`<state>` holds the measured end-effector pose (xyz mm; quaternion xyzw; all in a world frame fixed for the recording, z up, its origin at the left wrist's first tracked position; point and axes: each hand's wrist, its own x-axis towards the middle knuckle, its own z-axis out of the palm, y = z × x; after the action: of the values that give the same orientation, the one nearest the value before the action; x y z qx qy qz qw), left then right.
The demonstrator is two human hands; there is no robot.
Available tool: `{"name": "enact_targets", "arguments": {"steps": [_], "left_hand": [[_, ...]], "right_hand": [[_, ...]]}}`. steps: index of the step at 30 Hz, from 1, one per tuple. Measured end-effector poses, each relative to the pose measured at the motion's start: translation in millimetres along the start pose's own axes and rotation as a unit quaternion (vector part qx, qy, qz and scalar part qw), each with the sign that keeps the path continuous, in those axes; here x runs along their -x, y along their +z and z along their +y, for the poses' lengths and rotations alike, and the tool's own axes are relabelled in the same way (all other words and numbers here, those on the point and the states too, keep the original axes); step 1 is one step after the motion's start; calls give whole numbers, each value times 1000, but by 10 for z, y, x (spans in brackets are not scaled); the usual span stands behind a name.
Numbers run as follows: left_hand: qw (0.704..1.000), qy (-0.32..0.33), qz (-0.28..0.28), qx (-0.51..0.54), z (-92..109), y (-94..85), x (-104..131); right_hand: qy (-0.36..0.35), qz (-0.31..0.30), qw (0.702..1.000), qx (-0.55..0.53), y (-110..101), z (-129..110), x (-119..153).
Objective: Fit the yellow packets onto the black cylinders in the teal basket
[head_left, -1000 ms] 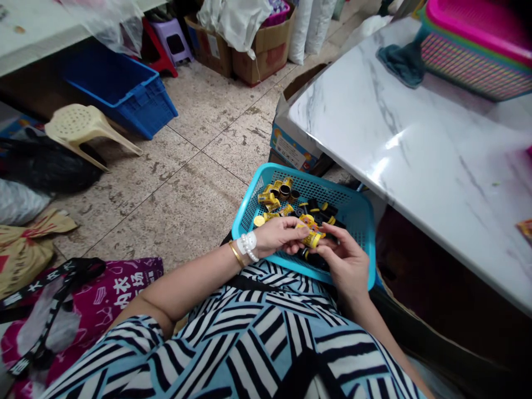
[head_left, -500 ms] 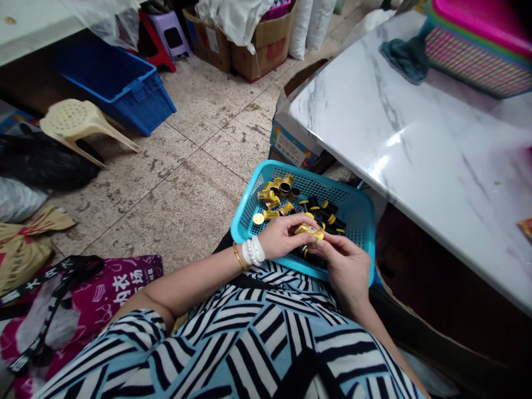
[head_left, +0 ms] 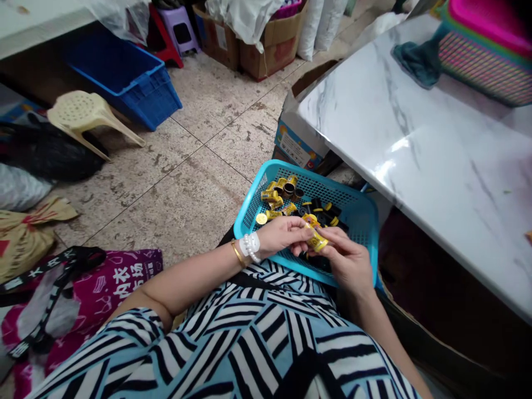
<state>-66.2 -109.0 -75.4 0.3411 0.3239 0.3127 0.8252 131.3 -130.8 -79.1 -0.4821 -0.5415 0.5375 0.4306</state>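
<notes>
A small yellow printed cylinder [head_left: 316, 239] is pinched between both my hands over a turquoise plastic basket [head_left: 262, 173] on my lap. My left hand [head_left: 286, 234] closes on its left end with thumb and fingers. From the other side, my right hand [head_left: 348, 256] grips it with thumb and fingertips. Inside the basket, several yellow-labelled cylinders [head_left: 270, 195] lie in a heap at the left, some showing dark open ends. Several black pieces with yellow rims [head_left: 332, 209] lie toward the middle and right, partly hidden by my hands.
A white marbled table [head_left: 374, 111] stands close on my right, with a pink-rimmed basket [head_left: 482, 61] and a dark cloth [head_left: 418, 60] on it. Under its corner is a cardboard box [head_left: 293, 145]. A cream stool [head_left: 78, 108], a blue crate [head_left: 152, 91] and a purple bag [head_left: 124, 274] are at left.
The yellow cylinder has turned in my fingers, with its right end now lower and nearer me. Both hands still grip it, and the whole view has shifted slightly.
</notes>
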Motion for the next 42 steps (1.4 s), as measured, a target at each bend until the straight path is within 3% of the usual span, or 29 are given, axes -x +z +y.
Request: {"name": "enact_targets", "arguments": {"steps": [3, 7, 14, 20, 24, 28, 32, 35, 42], "left_hand": [[998, -47, -14, 41, -26, 4, -11], [997, -53, -17, 44, -33, 6, -25], [997, -69, -6, 30, 13, 21, -19], [999, -50, -1, 13, 48, 10, 46], [998, -54, 21, 34, 55, 20, 84], [997, -71, 15, 40, 61, 29, 82], [996, -80, -17, 38, 59, 34, 51], [995, -83, -29, 40, 51, 32, 33], [992, -94, -48, 65, 19, 50, 28]], "right_hand": [[-75, 15, 996, 43, -30, 17, -24], [-126, 28, 991, 38, 17, -13, -7], [-111, -39, 991, 61, 42, -155, 10], [-152, 20, 986, 64, 44, -103, 105], [-84, 71, 994, 3, 10, -29, 159], [43, 9, 996, -82, -12, 28, 176], [83, -52, 989, -110, -1, 32, 151], [57, -63, 990, -114, 18, 15, 128], [-61, 27, 997, -36, 110, 30, 175]]}}
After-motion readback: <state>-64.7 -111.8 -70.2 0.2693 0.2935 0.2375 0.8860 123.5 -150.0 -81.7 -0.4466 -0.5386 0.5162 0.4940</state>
